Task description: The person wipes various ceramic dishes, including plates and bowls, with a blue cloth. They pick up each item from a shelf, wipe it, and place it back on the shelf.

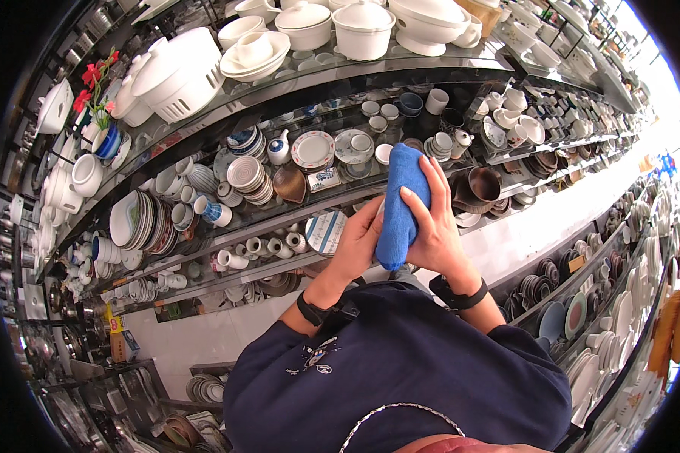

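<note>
A folded blue cloth [398, 209] is held upright in front of my chest, between both hands. My right hand [437, 229] grips its right side, with the fingers laid along the upper part. On the other side, my left hand [358, 238] holds the lower left edge, and its fingertips are hidden behind the cloth. A thin pale sliver shows between the left hand and the cloth; I cannot tell what it belongs to. Just beyond the hands are a small white bowl [383, 153] and a patterned plate [313, 149] on the glass shelf [340, 187].
White lidded casseroles [364, 28] line the top shelf ahead. Stacked plates [141, 221] and a blue-and-white vase [212, 210] stand at left. A dark brown pot [483, 185] sits right of my hands. More crockery shelves [578, 272] run along the right, beside a pale floor [504, 243].
</note>
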{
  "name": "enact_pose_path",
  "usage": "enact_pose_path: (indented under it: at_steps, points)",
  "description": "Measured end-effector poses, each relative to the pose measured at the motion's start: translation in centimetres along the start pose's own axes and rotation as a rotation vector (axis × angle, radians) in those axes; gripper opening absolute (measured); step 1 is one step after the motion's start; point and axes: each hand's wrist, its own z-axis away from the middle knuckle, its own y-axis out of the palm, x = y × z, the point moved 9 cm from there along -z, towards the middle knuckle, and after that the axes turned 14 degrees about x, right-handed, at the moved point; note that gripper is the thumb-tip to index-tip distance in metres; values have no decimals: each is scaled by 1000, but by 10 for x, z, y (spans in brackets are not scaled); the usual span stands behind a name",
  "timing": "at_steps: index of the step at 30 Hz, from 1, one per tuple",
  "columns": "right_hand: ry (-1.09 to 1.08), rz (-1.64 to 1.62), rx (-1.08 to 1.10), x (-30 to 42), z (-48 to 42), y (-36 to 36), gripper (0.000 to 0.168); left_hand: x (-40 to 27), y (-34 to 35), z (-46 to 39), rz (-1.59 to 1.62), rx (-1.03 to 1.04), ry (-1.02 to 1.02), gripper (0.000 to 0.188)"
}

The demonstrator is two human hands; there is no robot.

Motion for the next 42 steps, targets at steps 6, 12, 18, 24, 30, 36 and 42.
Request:
enact_pose_path:
  at_steps: [6, 12, 18, 24, 30, 36, 42]
  points:
    - [-64, 70, -118, 13, 19, -12, 92, -1, 10, 4, 28, 148, -20, 51]
    - [11, 38, -29, 14, 15, -14, 80, 24, 25, 0, 232, 111, -58, 57]
    - [95, -42, 192, -1, 30, 7, 90, 56, 40, 12, 595, 82, -154, 69]
    - [120, -111, 230, 1, 34, 20, 100, 69, 41, 6, 810, 174, -194, 111]
    - [110, -168, 104, 4, 28, 18, 91, 54, 51, 3, 588, 180, -261, 103]
    - [73, -191, -132, 3, 26, -7, 70, 54, 58, -8, 478, 186, -233, 96]
    - [119, -290, -153, -8, 27, -21, 59, 63, 66, -12, 396, 185, -127, 92]
